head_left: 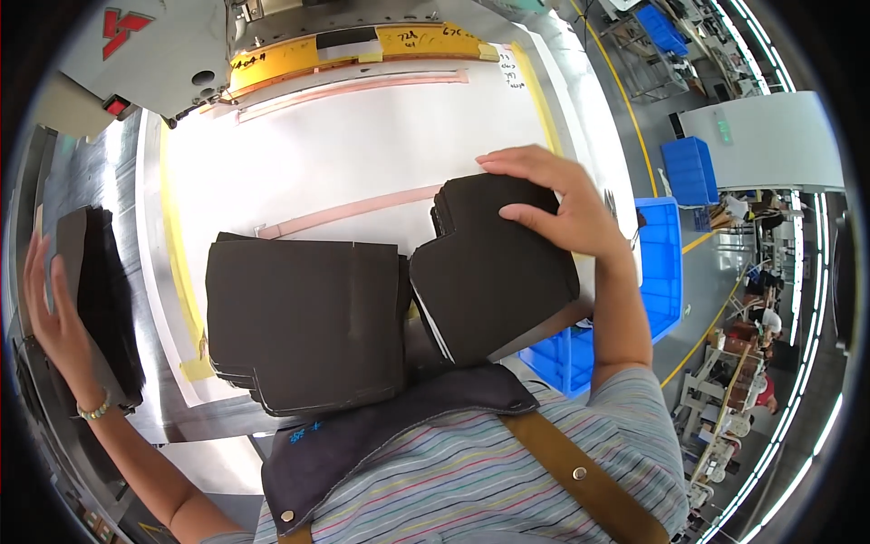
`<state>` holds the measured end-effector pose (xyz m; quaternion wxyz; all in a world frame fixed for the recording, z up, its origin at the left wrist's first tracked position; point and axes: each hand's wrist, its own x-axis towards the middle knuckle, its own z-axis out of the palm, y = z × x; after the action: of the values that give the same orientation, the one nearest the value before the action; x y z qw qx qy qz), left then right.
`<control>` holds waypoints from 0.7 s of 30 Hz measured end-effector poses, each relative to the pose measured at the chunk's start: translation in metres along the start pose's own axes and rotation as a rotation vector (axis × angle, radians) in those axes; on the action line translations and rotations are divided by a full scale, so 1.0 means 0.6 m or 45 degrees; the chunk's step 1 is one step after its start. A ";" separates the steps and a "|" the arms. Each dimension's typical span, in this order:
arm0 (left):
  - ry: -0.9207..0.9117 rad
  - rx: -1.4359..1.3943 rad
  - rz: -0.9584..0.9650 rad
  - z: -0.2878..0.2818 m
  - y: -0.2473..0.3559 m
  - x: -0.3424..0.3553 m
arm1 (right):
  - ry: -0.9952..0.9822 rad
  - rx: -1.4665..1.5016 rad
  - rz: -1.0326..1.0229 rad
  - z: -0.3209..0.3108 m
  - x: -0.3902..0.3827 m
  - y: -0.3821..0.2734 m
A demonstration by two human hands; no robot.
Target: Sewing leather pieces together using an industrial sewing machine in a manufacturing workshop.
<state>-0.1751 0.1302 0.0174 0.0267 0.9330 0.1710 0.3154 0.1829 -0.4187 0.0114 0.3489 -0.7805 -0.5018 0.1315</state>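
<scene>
Two stacks of flat black cut pieces, each with a stepped notch, lie side by side on the white work sheet near my body. My right hand [557, 199] rests on the far part of the right stack [494, 272], which sits askew; its fingers are stretched and its thumb lies apart on the top piece. The left stack [304, 317] lies squarer, untouched by either hand. At the far left, my left hand [59, 317] has its fingers extended beside another dark stack [104, 299]; whether it touches that stack I cannot tell.
A grey machine head [163, 54] overhangs the back left, with a yellow-taped bar [353, 45] along the back. Pink strips [353, 210] and yellow tape mark the white sheet [299, 172]. Blue bins [666, 263] stand to the right, beyond which people sit at workbenches.
</scene>
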 end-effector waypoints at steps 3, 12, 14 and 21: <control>-0.238 -0.134 0.068 0.044 0.160 0.023 | 0.182 0.164 0.119 0.041 -0.013 0.014; -0.669 -0.884 0.381 0.083 0.405 0.081 | 0.301 0.220 0.236 0.104 0.026 -0.054; -0.709 -0.845 0.438 0.089 0.417 0.089 | 0.296 0.243 0.216 0.127 0.036 -0.070; -0.750 -0.878 0.441 0.133 0.420 0.081 | 0.329 0.316 0.068 0.170 0.059 -0.089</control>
<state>-0.0149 -0.0859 0.0214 0.3287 0.9342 -0.1162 0.0758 0.1056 -0.3323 -0.0207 0.5007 -0.7548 -0.4117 0.1001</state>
